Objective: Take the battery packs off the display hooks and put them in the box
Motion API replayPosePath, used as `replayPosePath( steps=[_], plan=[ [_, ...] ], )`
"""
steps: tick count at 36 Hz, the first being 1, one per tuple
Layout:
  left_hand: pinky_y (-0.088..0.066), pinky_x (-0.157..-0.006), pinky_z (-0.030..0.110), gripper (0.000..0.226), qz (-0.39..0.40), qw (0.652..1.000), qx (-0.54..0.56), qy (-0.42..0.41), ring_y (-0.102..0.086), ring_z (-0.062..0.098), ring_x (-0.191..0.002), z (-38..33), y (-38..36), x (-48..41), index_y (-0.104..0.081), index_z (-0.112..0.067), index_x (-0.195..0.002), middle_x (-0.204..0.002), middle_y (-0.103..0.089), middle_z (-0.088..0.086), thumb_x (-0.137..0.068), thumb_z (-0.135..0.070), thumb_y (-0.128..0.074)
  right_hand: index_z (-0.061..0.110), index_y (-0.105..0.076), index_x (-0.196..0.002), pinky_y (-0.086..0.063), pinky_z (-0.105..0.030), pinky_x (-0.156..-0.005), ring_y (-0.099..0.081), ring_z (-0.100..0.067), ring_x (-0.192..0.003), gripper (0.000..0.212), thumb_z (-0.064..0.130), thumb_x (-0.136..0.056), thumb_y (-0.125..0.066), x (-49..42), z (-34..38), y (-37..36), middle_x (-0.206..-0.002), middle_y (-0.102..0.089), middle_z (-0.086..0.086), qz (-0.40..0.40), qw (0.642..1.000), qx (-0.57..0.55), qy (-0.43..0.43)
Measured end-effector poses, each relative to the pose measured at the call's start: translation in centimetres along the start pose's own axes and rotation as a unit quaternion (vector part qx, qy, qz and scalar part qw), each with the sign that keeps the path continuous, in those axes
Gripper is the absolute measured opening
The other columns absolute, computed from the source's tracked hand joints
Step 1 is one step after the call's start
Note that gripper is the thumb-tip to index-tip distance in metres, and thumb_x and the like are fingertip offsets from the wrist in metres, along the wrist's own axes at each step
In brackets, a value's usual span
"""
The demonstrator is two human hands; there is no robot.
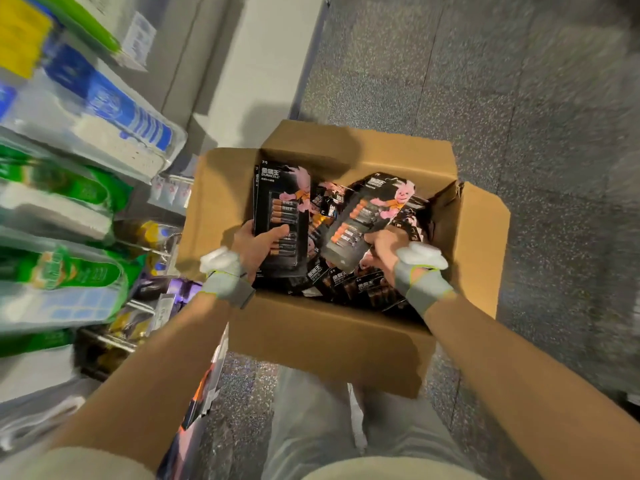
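Left fingers (278, 233): thumb over front of upright left pack (282, 216), gripping it.
Left hand (256, 249): at box (329, 334) left side, forearm from near left.
Right fingers (374, 237): curled round tilted right pack (360, 216).
Right hand (384, 252): above loose packs (346, 282) inside box.

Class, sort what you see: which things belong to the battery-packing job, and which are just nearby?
Part of the job: cardboard box; left battery pack gripped by left hand; right battery pack gripped by right hand; loose packs in the box.
Just nearby: green packets, blue-and-white packets on the shelves; speckled floor.
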State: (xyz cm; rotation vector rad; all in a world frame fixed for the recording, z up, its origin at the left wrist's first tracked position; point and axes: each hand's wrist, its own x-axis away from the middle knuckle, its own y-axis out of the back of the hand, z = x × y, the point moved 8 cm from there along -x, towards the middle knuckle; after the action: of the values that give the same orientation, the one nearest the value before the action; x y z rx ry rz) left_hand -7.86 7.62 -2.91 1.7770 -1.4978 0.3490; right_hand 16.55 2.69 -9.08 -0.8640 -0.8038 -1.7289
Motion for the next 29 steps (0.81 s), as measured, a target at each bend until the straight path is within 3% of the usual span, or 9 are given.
replayPosePath(
  steps=[3,5,7,12,17,19,22,27,29],
  plan=[
    [-0.051,-0.064,0.017,0.036,-0.031,0.999,0.008,-0.014,-0.062,0.019,-0.082,-0.5,1.6,1.3,-0.063,-0.009,-0.119,-0.106,-0.066,0.007,-0.085,-0.011,-0.074,-0.004,-0.051,-0.128,-0.042,-0.019,-0.058,-0.054,-0.019,-0.077,0.036,0.003,-0.094,-0.051,1.2,1.2,-1.1,-0.127,-0.057,-0.024,-0.009,0.999,0.027,0.041],
    [-0.050,-0.065,0.011,0.035,-0.057,0.998,0.036,-0.013,-0.063,0.023,-0.089,-0.5,3.7,2.3,-0.061,-0.008,-0.119,-0.107,-0.065,0.007,-0.086,-0.009,-0.073,-0.005,-0.052,-0.129,-0.046,-0.023,-0.070,-0.060,-0.031,-0.099,0.037,0.014,-0.097,-0.049,3.3,2.6,-2.7,-0.131,-0.054,-0.024,0.019,0.993,0.103,0.062],
    [-0.055,-0.073,0.020,0.041,-0.066,0.996,0.053,-0.011,-0.064,0.029,-0.100,-0.4,5.0,2.8,-0.061,0.001,-0.122,-0.103,-0.068,0.012,-0.085,-0.008,-0.074,-0.003,-0.056,-0.124,-0.044,-0.037,-0.089,-0.056,-0.034,-0.112,0.036,0.018,-0.097,-0.048,5.4,4.5,-3.4,-0.127,-0.058,-0.023,0.005,0.983,0.150,0.108],
    [-0.050,-0.090,0.035,0.044,-0.092,0.991,0.091,-0.010,-0.062,0.027,-0.101,0.2,8.3,4.5,-0.061,0.003,-0.123,-0.114,-0.066,0.018,-0.083,-0.009,-0.076,0.007,-0.061,-0.121,-0.028,-0.024,-0.062,-0.052,-0.022,-0.096,0.029,0.017,-0.098,-0.047,9.8,7.2,-6.7,-0.110,-0.061,-0.010,0.053,0.957,0.213,0.191],
    [-0.056,-0.081,0.026,0.044,-0.133,0.982,0.124,-0.046,-0.067,0.025,-0.097,1.7,15.5,8.5,-0.066,-0.005,-0.118,-0.112,-0.070,0.011,-0.080,-0.021,-0.080,0.012,-0.064,-0.113,-0.036,-0.024,-0.069,-0.058,-0.027,-0.097,0.024,0.020,-0.098,-0.046,16.6,7.7,-11.8,-0.102,-0.063,-0.008,0.127,0.934,0.227,0.244],
    [-0.058,-0.075,0.026,0.037,-0.147,0.977,0.141,-0.065,-0.073,0.018,-0.083,2.7,18.9,11.5,-0.069,-0.008,-0.108,-0.088,-0.077,0.003,-0.077,-0.024,-0.081,0.015,-0.060,-0.112,-0.044,-0.025,-0.072,-0.058,-0.021,-0.084,0.021,0.018,-0.100,-0.044,20.5,6.7,-14.0,-0.093,-0.061,-0.003,0.186,0.930,0.203,0.243],
    [-0.051,-0.055,0.013,0.014,-0.156,0.968,0.181,-0.081,-0.069,0.008,-0.062,3.9,21.1,13.8,-0.069,-0.007,-0.100,-0.064,-0.072,-0.008,-0.086,-0.010,-0.071,0.012,-0.060,-0.114,-0.049,-0.035,-0.087,-0.060,-0.028,-0.090,0.023,0.020,-0.100,-0.045,22.9,5.6,-15.4,-0.102,-0.064,-0.010,0.205,0.918,0.225,0.253],
    [-0.055,-0.091,0.033,0.043,-0.215,0.950,0.199,-0.109,-0.071,0.024,-0.095,7.6,27.3,20.5,-0.073,-0.012,-0.106,-0.100,-0.074,0.011,-0.070,-0.032,-0.085,0.009,-0.061,-0.115,-0.047,-0.037,-0.088,-0.060,-0.033,-0.100,0.030,0.028,-0.100,-0.042,30.3,2.7,-18.7,-0.106,-0.063,-0.014,0.240,0.853,0.330,0.327],
    [-0.054,-0.088,0.031,0.036,-0.236,0.942,0.213,-0.102,-0.068,0.026,-0.099,9.1,29.4,23.6,-0.070,-0.008,-0.114,-0.109,-0.072,0.013,-0.081,-0.019,-0.079,0.002,-0.058,-0.120,-0.045,-0.036,-0.089,-0.057,-0.035,-0.107,0.034,0.026,-0.101,-0.043,33.7,1.6,-19.9,-0.113,-0.061,-0.018,0.249,0.827,0.358,0.354]
  ],
)
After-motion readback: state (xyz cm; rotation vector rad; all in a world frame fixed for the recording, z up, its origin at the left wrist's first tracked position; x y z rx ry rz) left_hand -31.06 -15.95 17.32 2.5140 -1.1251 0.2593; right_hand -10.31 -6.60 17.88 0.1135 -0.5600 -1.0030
